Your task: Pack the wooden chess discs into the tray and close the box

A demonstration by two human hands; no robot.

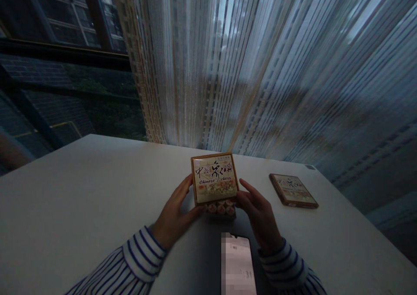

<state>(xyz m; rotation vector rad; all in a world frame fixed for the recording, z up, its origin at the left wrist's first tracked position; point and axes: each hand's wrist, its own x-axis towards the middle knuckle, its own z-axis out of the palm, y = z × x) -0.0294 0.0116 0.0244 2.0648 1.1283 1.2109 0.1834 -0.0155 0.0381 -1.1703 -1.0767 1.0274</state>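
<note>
A Chinese chess box lid, brown-edged with a printed top, is tilted up over its box. My left hand grips the lid's left side and my right hand its right side. Under the raised front edge a row of round chess pieces shows inside the box. Both sleeves are white with dark stripes.
A second flat box of the same print lies to the right on the white table. A phone lies near the front edge between my arms. Striped sheer curtains hang behind the table, with a dark window at left.
</note>
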